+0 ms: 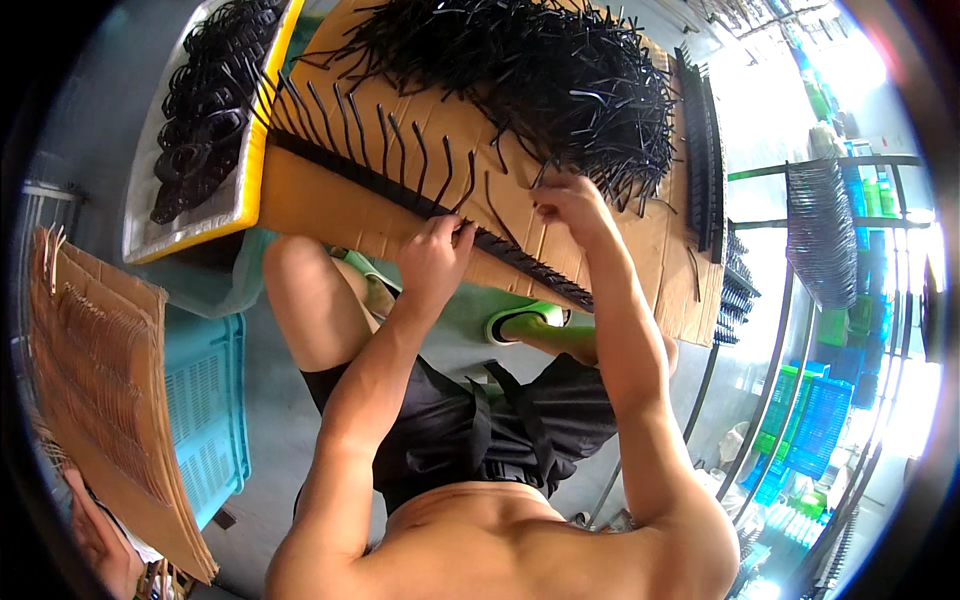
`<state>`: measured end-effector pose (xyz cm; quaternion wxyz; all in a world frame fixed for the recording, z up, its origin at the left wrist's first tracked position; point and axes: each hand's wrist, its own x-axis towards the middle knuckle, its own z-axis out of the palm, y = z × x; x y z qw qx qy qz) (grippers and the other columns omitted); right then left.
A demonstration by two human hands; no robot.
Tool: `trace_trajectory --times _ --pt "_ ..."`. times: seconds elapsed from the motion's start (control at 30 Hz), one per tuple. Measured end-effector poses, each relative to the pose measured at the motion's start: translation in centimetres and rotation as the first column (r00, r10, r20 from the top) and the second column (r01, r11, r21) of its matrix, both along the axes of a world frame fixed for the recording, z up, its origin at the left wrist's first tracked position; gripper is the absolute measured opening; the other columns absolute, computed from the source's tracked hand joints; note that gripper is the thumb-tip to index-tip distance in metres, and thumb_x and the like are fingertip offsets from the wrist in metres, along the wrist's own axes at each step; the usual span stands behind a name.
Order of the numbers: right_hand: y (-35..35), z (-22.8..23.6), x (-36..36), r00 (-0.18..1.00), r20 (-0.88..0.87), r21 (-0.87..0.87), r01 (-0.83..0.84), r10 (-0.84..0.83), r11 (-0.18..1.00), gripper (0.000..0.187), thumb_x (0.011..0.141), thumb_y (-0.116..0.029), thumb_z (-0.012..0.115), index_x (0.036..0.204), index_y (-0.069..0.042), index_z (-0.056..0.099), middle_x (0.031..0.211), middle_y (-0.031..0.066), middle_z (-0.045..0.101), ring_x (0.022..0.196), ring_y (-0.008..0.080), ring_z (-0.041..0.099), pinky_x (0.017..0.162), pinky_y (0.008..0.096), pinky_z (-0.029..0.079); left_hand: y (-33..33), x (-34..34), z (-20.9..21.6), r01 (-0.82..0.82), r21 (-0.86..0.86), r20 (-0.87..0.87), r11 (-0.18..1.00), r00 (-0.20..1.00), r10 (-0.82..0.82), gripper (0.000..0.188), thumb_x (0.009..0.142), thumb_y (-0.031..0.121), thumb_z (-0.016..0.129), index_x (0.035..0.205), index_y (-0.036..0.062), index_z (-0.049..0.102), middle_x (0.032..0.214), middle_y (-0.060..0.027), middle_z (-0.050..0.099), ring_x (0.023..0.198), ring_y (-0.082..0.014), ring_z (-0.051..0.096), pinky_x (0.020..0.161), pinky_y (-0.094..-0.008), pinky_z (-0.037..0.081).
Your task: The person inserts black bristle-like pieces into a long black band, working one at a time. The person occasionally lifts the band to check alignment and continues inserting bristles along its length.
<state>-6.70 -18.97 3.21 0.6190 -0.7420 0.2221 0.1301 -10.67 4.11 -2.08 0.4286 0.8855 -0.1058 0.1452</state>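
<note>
A long black slotted strip (530, 264) lies slantwise across the cardboard (345, 212) that covers the work table. Thin bent black rods (420, 155) stick up in a row along its left and middle part; its right end carries none. My left hand (436, 255) is closed at the strip's near edge, thumb and fingers pinching it beside the last rods. Farther right, my right hand (575, 208) hovers over the cardboard by the near edge of a big heap of loose black rods (530, 80). Its fingers are pinched together, and what they hold, if anything, is too small to make out.
A white tray with a yellow side (250, 190) holds black coiled pieces (200, 110) at the far left. More slotted strips (700, 160) lie along the table's right edge. Left stand cardboard sheets (110, 370) and a light-blue crate (205, 410). Metal racks (780, 390) rise on the right.
</note>
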Motion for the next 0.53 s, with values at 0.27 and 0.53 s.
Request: trace_trajectory --times 0.27,0.53 --pt "0.1 -2.9 3.3 0.996 0.069 -0.706 0.012 0.052 0.708 0.022 0.076 -0.016 0.074 0.078 0.004 0.067 0.064 0.0111 0.064 0.054 0.0173 0.061 0.052 0.0261 0.049 -0.1 -0.1 0.1 0.004 0.006 0.022 1.000 1.000 -0.004 0.016 0.084 0.023 0.069 0.085 0.0079 0.067 0.081 -0.0080 0.069 0.070 -0.0288 0.067 0.056 -0.0385 0.053" --pt "2.0 -0.1 -0.5 0.960 -0.093 -0.364 -0.280 0.264 0.889 0.019 0.079 -0.022 0.075 0.081 -0.003 0.071 0.068 0.0104 0.066 0.055 0.0197 0.062 0.054 0.0354 0.052 0.1 -0.4 -0.3 0.025 0.026 -0.002 0.999 1.000 -0.024 0.018 0.080 0.025 0.071 0.084 0.0086 0.067 0.081 -0.0096 0.069 0.073 -0.0280 0.068 0.057 -0.0389 0.053"
